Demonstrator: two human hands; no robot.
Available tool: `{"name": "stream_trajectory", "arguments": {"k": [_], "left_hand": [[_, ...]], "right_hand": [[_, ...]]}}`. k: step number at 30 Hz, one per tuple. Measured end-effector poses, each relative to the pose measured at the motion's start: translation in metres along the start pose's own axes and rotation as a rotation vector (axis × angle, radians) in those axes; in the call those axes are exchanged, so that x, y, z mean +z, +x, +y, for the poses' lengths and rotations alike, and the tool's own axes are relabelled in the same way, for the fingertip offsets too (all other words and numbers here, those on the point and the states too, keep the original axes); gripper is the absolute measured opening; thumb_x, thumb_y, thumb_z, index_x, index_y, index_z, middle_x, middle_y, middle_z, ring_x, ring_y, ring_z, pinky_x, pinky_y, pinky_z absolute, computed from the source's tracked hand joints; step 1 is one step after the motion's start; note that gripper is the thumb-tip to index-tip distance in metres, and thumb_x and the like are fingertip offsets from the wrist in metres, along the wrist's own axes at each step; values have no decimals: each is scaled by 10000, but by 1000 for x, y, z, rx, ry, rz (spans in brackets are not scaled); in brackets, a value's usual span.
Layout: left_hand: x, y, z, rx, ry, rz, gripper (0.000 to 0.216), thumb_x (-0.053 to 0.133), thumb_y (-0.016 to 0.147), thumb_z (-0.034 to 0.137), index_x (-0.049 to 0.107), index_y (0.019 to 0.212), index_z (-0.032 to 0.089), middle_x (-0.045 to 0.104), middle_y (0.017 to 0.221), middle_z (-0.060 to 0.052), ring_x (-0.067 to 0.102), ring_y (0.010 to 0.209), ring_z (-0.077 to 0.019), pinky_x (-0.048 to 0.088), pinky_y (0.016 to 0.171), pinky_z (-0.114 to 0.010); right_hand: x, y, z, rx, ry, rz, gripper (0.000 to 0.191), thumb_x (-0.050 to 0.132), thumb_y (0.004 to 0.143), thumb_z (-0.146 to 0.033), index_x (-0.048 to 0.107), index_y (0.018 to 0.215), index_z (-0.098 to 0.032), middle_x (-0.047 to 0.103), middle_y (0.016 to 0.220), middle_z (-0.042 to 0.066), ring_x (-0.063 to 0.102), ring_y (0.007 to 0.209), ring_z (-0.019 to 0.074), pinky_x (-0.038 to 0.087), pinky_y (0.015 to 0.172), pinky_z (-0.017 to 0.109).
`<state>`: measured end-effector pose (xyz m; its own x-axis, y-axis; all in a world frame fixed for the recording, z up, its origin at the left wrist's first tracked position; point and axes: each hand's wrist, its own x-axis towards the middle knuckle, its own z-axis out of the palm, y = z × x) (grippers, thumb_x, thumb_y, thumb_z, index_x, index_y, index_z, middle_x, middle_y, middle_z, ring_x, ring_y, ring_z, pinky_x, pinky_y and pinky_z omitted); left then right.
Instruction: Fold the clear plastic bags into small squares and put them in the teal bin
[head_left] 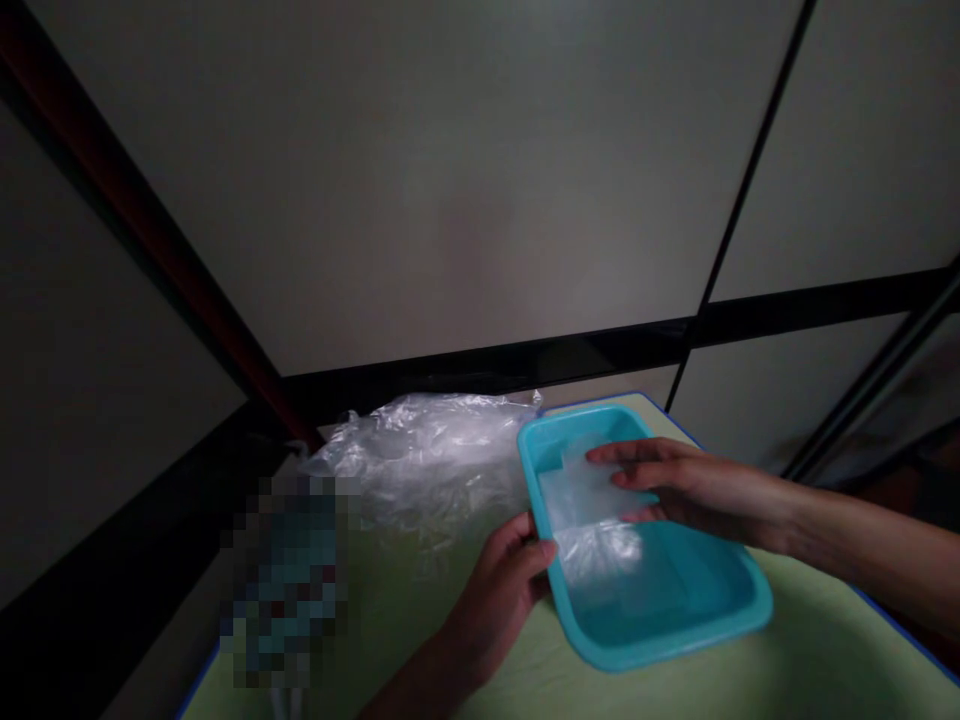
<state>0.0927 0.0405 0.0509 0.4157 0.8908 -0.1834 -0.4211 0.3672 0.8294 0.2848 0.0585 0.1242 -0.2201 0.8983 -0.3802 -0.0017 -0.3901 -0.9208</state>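
A turquoise plastic tray (739,615) lies on a pale green table (810,670). Inside it are clear plastic bags (600,550). My right hand (675,480) reaches in from the right, its fingers lying flat and stretched out on a clear bag in the tray. My left hand (499,590) comes up from below and grips the tray's left rim, thumb over the edge.
A heap of crumpled clear plastic (420,460) sits left of the tray at the table's back. A blurred patch (289,580) covers something at the left edge. Grey wall panels with dark frames (525,360) rise just behind the table.
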Motion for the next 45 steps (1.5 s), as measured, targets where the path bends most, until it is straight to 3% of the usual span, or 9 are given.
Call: {"name": "stream_trajectory", "arguments": {"k": [7, 13, 20, 26, 34, 39, 45], "left_hand": [[3, -18, 3, -15, 18, -12, 263, 688, 601, 246, 649, 840, 144, 603, 735, -22, 542, 708, -153, 396, 678, -258], [-1, -24, 2, 15, 78, -32, 243, 669, 643, 223, 645, 873, 148, 605, 781, -32, 532, 745, -154, 387, 699, -254], [-2, -25, 4, 1, 53, -28, 206, 651, 639, 222, 633, 829, 144, 595, 708, -21, 522, 692, -146, 387, 660, -253], [-5, -23, 3, 33, 66, -41, 197, 624, 659, 224, 631, 836, 138, 611, 716, -30, 524, 672, -147, 390, 649, -262], [-5, -24, 5, 32, 72, -42, 211, 626, 658, 220, 628, 855, 142, 624, 750, -41, 545, 689, -161, 397, 666, -274], [-4, -26, 7, 36, 85, -55, 202, 622, 670, 229, 627, 853, 145, 619, 758, -38, 543, 710, -163, 387, 681, -267], [0, -28, 10, 30, 94, -26, 156, 648, 638, 218, 620, 772, 144, 587, 701, -21, 513, 685, -142, 376, 640, -232]], "right_hand": [[10, 2, 8, 54, -197, 28, 342, 632, 644, -235, 624, 983, -188, 617, 977, 48, 569, 889, 188, 456, 704, 288], [17, -3, 10, -42, -391, -99, 306, 588, 627, -181, 664, 924, -179, 660, 868, 18, 588, 799, 184, 450, 730, 308], [24, -8, 25, 135, -351, -68, 357, 585, 619, -150, 649, 968, -187, 642, 921, 41, 584, 769, 162, 441, 600, 235], [33, -14, 30, 275, -197, -95, 322, 614, 581, -151, 651, 895, -211, 646, 968, 33, 598, 890, 168, 464, 692, 234], [23, -24, 19, 236, -272, -126, 409, 645, 585, -160, 646, 991, -217, 656, 768, -7, 620, 768, 140, 471, 664, 214], [13, -29, 18, 242, -293, -128, 417, 701, 581, -206, 652, 995, -203, 689, 859, 38, 638, 846, 173, 487, 726, 243], [18, -27, 28, 246, -362, -136, 422, 683, 587, -202, 646, 1006, -187, 689, 928, 71, 632, 905, 207, 503, 723, 264]]}}
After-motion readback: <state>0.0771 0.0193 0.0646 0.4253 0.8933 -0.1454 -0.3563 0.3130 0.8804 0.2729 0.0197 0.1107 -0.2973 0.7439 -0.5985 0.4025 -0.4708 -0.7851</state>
